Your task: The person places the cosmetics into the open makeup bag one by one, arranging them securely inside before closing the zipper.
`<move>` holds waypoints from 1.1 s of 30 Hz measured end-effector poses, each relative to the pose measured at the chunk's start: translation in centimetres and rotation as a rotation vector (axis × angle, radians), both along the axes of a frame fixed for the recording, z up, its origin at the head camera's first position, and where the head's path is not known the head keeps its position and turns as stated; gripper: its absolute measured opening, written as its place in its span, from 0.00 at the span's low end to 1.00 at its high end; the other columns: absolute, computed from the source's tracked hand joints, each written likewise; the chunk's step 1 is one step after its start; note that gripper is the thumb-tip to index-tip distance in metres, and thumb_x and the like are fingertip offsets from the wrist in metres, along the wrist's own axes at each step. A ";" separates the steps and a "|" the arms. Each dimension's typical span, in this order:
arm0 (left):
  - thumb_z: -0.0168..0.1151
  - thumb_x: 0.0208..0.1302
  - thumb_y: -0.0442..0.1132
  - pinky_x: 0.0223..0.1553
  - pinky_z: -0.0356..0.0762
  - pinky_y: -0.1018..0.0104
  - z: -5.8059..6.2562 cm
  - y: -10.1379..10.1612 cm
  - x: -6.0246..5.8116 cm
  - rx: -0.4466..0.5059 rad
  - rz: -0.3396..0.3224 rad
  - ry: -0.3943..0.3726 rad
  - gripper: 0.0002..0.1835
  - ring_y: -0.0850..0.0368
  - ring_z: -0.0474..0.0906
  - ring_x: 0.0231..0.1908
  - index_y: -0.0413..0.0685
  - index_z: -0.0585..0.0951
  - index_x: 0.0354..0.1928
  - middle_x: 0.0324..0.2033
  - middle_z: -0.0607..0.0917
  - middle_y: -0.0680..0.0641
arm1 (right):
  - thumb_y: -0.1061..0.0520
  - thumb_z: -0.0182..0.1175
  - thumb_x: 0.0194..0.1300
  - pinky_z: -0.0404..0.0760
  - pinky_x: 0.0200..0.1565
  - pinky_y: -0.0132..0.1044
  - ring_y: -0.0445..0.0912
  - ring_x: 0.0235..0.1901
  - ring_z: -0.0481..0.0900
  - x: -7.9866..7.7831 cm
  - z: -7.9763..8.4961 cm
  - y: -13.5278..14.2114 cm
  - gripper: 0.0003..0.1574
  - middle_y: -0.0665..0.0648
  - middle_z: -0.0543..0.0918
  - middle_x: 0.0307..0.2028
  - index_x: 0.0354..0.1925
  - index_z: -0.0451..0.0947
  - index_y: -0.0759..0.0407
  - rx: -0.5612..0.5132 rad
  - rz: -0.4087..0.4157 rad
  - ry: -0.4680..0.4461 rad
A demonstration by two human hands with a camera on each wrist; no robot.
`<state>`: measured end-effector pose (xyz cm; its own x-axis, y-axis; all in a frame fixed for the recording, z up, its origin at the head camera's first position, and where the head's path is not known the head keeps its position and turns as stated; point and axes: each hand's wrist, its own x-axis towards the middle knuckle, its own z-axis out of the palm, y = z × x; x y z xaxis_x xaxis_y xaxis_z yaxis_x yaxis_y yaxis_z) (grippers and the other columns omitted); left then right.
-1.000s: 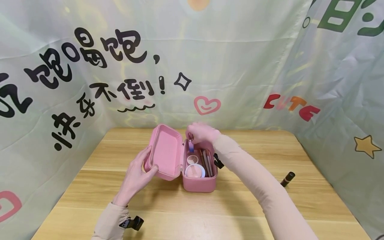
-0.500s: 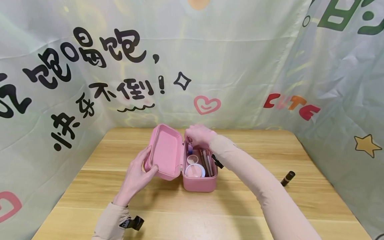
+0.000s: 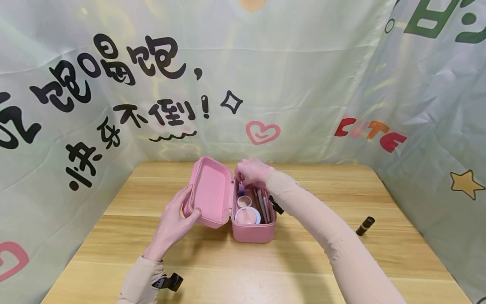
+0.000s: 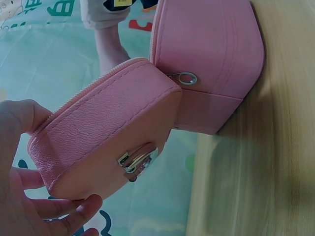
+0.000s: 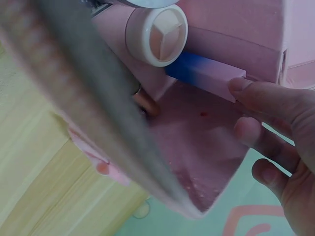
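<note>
Block [image 5: 205, 76], slim and rectangular, deep blue into pale lilac.

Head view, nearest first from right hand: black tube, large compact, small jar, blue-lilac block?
1. Blue-lilac block: in the right hand.
2. Small jar: pink box, just below block.
3. Large compact: same box, nearer its front.
4. Black tube: on table, far right.

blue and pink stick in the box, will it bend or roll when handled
The stick is probably stiff: its edges run straight. Its flat sides suggest it would slide rather than roll if pushed. The right hand grips only one end, so the blue end might swing if lifted.
</note>
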<state>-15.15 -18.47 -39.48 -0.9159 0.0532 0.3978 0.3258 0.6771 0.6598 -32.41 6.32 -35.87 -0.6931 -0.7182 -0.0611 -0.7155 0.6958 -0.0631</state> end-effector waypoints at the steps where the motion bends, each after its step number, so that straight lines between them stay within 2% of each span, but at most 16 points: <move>1: 0.65 0.56 0.37 0.64 0.73 0.38 0.0 0.0 0.0 0.002 -0.001 0.000 0.38 0.34 0.74 0.66 0.38 0.70 0.71 0.70 0.72 0.35 | 0.62 0.70 0.51 0.81 0.43 0.42 0.47 0.39 0.81 0.0 -0.1 0.0 0.09 0.49 0.86 0.34 0.32 0.87 0.48 -0.002 0.000 0.001; 11: 0.65 0.56 0.37 0.64 0.72 0.38 0.0 0.0 -0.1 0.003 0.000 0.008 0.38 0.34 0.74 0.66 0.38 0.70 0.71 0.69 0.73 0.35 | 0.58 0.72 0.56 0.81 0.45 0.44 0.47 0.39 0.81 0.1 -0.4 0.3 0.07 0.49 0.86 0.35 0.35 0.87 0.48 -0.012 -0.022 0.022; 25: 0.65 0.56 0.37 0.64 0.73 0.37 -0.1 0.0 0.0 0.006 -0.002 0.012 0.38 0.33 0.73 0.65 0.38 0.70 0.71 0.70 0.72 0.34 | 0.57 0.71 0.59 0.84 0.43 0.43 0.46 0.37 0.84 0.2 0.3 1.0 0.05 0.49 0.88 0.34 0.36 0.87 0.50 -0.074 -0.030 0.072; 29: 0.65 0.57 0.37 0.63 0.73 0.37 0.0 0.1 0.0 0.005 -0.001 0.011 0.37 0.33 0.73 0.65 0.37 0.69 0.71 0.70 0.72 0.34 | 0.55 0.70 0.61 0.85 0.46 0.44 0.47 0.41 0.87 0.5 0.6 1.4 0.06 0.50 0.90 0.38 0.38 0.88 0.52 -0.134 -0.031 0.068; 33: 0.65 0.57 0.37 0.63 0.74 0.37 -0.1 0.1 0.1 0.007 -0.006 0.012 0.37 0.32 0.74 0.65 0.37 0.69 0.71 0.70 0.72 0.34 | 0.52 0.71 0.62 0.84 0.48 0.45 0.48 0.42 0.88 1.2 0.8 2.0 0.09 0.50 0.91 0.39 0.39 0.88 0.53 -0.269 -0.050 0.064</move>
<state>-15.09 -18.34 -39.57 -0.9109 0.0553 0.4089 0.3373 0.6705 0.6608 -31.19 8.29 -35.06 -0.7244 -0.6675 0.1721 -0.6891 0.6946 -0.2064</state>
